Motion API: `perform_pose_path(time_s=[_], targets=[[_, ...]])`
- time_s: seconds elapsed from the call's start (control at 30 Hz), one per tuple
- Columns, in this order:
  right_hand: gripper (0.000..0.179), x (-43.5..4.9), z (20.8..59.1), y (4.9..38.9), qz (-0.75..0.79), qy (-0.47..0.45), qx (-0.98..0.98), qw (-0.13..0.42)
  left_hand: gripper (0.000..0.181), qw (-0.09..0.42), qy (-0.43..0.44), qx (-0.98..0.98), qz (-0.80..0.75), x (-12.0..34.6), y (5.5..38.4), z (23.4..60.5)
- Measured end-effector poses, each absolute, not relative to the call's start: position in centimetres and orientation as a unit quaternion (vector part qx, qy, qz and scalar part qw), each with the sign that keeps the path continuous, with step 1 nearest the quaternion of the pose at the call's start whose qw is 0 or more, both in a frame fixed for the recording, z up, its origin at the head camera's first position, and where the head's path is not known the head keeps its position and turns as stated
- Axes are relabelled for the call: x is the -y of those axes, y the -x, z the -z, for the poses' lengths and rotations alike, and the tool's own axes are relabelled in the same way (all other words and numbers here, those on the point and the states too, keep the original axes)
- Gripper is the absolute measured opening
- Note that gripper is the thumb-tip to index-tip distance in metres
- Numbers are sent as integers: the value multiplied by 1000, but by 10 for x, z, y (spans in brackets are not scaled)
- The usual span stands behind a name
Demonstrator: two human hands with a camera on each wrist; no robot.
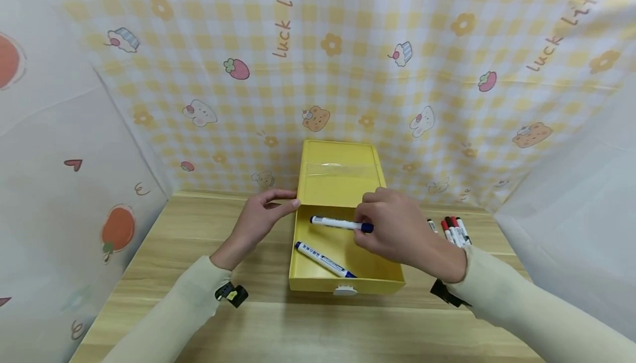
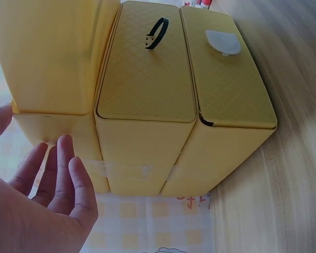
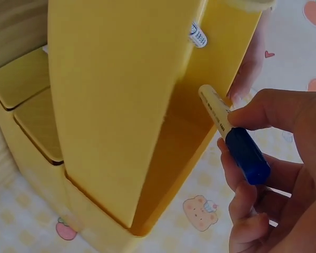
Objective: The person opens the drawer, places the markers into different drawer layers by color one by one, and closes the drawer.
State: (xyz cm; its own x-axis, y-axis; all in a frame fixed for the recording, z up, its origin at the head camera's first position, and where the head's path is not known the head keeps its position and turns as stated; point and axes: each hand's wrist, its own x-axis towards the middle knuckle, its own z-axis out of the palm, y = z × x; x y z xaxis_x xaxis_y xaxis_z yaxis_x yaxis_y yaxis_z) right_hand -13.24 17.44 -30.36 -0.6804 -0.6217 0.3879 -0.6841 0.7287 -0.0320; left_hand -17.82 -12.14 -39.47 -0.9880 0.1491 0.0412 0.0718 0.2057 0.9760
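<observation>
My right hand [image 1: 397,230] pinches a whiteboard marker [image 1: 334,222] by its dark blue cap, over the pulled-out top drawer [image 1: 380,285] of a yellow cabinet [image 1: 340,186]. In the right wrist view the marker's blue cap [image 3: 247,155] sits between thumb and fingers, its white barrel pointing into the drawer. A second blue-and-white marker [image 1: 323,258] lies slanted inside, near the drawer's front. At the cabinet's left side is my left hand [image 1: 253,219], thumb by the drawer's corner; the left wrist view shows its fingers [image 2: 66,179] extended along the side wall.
Several red, black and white markers [image 1: 454,231] lie on the wooden table [image 1: 238,330] to the cabinet's right. Below the top drawer are two shut drawers, one with a black loop [image 2: 158,34], one with a white pull [image 2: 224,42]. A checkered cloth [image 1: 348,87] hangs behind.
</observation>
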Motion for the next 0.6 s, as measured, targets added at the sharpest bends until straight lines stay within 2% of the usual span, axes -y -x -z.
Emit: perform_pose_path(time_s=[0.23,0.4,0.6], targets=[[12,-163,298,136,-51,-354,924,135,45,30,-66,-780,-622,122,177,395],[13,-155,296,138,-26,-363,923,125,45,29,-62,-779,-623,122,177,395],[23,-147,295,140,-14,-365,925,108,45,31,-63,-779,-623,121,177,394]])
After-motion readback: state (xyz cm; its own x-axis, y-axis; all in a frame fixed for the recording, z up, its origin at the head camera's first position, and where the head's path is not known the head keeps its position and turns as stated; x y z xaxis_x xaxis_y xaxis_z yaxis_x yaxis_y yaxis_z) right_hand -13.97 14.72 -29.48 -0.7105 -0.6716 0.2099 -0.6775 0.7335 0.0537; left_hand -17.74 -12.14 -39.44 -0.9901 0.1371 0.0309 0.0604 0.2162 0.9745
